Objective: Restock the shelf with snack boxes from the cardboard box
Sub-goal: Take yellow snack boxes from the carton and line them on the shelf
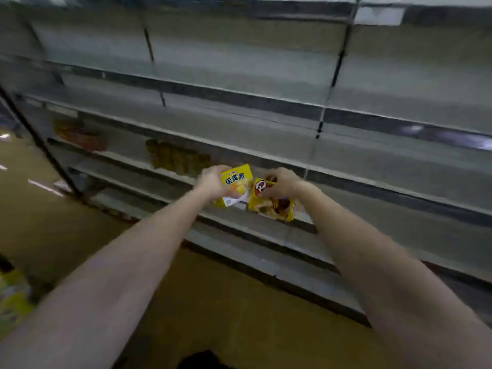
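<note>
My left hand [213, 181] grips a yellow snack box with blue lettering [237, 182] by its left side. My right hand [282, 182] holds a second yellow snack box with a brown-and-red picture [271, 205] from above. Both boxes are side by side, tilted, just in front of a low grey shelf board [346, 209]. Whether they rest on the board is unclear because of blur. The cardboard box is mostly out of view; a blurred yellow-green shape [13, 299] lies at the lower left edge.
A grey metal shelving unit [239, 97] fills the view, tilted by my head angle. A row of dark yellow packs [178, 158] and reddish packs [80, 134] stand on a shelf to the left. Brown floor [213, 302] lies below.
</note>
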The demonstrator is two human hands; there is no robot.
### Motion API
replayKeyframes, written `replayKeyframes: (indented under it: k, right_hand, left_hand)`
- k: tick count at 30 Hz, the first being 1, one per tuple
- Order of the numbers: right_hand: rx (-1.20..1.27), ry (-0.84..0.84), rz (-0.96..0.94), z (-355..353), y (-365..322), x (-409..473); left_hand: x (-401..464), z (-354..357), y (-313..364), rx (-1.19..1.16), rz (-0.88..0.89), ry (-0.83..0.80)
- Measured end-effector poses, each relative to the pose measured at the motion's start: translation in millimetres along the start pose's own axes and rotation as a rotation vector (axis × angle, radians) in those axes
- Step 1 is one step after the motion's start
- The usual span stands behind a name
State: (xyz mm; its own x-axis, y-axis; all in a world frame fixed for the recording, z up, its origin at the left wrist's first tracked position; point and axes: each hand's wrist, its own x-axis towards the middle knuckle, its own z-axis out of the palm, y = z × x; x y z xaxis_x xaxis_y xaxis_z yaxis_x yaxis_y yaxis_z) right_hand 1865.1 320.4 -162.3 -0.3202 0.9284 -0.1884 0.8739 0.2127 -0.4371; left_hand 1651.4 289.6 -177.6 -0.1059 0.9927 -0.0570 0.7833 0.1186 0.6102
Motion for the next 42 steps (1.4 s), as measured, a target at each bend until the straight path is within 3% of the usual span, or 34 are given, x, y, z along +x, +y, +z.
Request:
replayKeyframes:
  k: [7,13,20,24,31,39,42]
  right_hand:
    - [0.033,0.206,0.307,-83.3,157.4,-92.6]
    - [0.067,0.386,0.608,-138.6,276.2,-192.1]
    - [0.014,0.547,0.902,-207.4,397.7,-304.7]
    - [-0.006,0.615,1.018,-233.7,453.4,-359.4]
    - [0.034,0.888,1.16,-251.3,537.0,-463.2]
    - [0.113,1.023,1.26,-281.8,636.3,-572.1]
    - [0.129,1.069,1.263,-297.3,686.7,-611.9]
  left_hand:
    - [22.0,93.9,179.4,0.064,0.336,-0.172]
    - [5.1,189.4,324.7,-0.033,0.611,-0.325]
    - [-20.2,307.4,490.7,-0.136,0.8,-0.477]
    - [-42.3,369.9,582.0,-0.137,0.911,-0.535]
    - [-105.1,452.0,713.0,-0.092,1.151,-0.567]
    - [-180.5,540.5,847.9,-0.079,1.238,-0.754]
    - [-203.7,582.3,899.4,-0.065,1.27,-0.727]
